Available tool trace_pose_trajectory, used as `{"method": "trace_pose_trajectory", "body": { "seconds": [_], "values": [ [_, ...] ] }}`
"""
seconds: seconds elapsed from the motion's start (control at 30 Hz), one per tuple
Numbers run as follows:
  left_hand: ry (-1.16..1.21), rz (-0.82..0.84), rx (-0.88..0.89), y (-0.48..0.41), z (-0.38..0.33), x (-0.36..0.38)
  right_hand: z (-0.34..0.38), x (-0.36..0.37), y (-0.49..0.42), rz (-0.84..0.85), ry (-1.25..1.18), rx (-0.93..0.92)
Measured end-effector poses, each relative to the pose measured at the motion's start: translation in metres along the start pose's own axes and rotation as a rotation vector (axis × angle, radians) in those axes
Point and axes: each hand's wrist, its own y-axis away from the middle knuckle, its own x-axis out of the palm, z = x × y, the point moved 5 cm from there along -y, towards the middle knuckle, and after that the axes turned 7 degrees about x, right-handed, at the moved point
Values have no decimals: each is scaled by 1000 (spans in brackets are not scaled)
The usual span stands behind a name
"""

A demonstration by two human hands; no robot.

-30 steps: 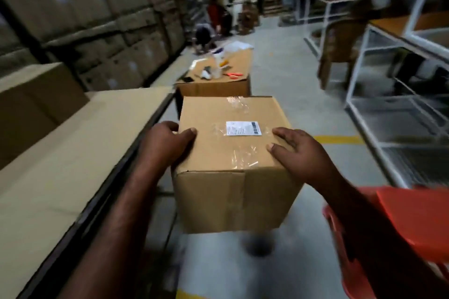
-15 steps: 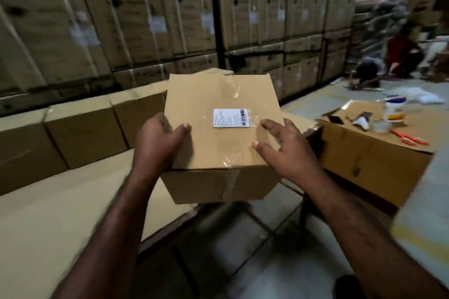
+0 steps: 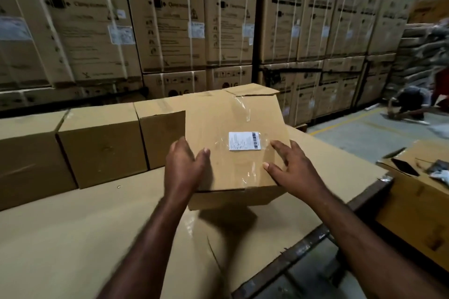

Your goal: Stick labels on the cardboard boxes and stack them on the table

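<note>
Box [image 3: 233, 124]: I see plain brown cardboard, with glossy clear tape [image 3: 243, 107] over a white barcode label [image 3: 245, 141].
Where: tilted over the table [image 3: 73, 238], near edge raised, beside the row of boxes [image 3: 102, 143].
Left hand [image 3: 184, 167]: clasps its left side.
Right hand [image 3: 291, 170]: clasps its right edge.

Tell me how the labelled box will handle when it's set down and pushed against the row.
Probably light: the left hand and right hand hold the labelled box tilted above the table. Likely stiff, since its taped faces look flat. Should slide, not roll, on cardboard.
</note>
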Motion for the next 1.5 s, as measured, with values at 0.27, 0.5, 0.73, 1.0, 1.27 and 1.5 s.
{"method": "trace_pose_trajectory", "body": {
  "seconds": [0.27, 0.5, 0.73, 1.0, 1.27, 1.5],
  "values": [
    [-94, 35, -126, -8, 61, 34, 8, 45, -67, -29, 113, -102],
    [-154, 21, -105, -15, 59, 34, 72, 74, -126, -142, -179, -370],
    [-497, 112, 2, -47, 31, 49, 52, 94, -149, -192, -175, -375],
    [-622, 130, 75, -60, 27, 71, 49, 110, -163, -116, -136, -407],
    [-467, 4, 27, -66, 24, 74, 51, 112, -163, -96, -100, -423],
    [-456, 259, 98, -65, 25, 71, 54, 105, -153, -120, -32, -454]
  ]
}}
